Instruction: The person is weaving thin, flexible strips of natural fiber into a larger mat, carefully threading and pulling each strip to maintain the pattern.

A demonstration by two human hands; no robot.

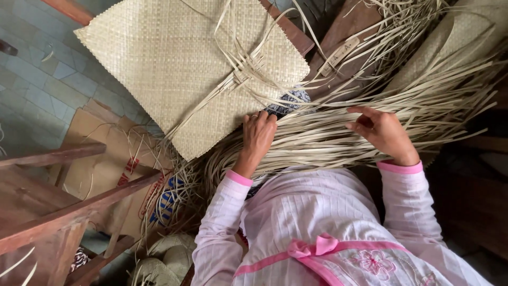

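Observation:
A pale woven straw mat (174, 69) lies tilted in front of me, with loose flat strips (328, 135) streaming off its lower right edge across my lap. My left hand (257, 135) rests at the mat's edge, fingers pressed on the strips where they meet the weave. My right hand (382, 130) lies further right on the bundle of strips, fingers curled around a few of them. Both arms wear pink-striped sleeves with pink cuffs.
A dark wooden frame (63, 212) stands at lower left, with a brown cardboard box (106, 159) beside it on a grey-blue tiled floor (37, 79). Another woven piece (455, 42) and a wooden plank (344, 37) lie at upper right. Tangled strips spread rightward.

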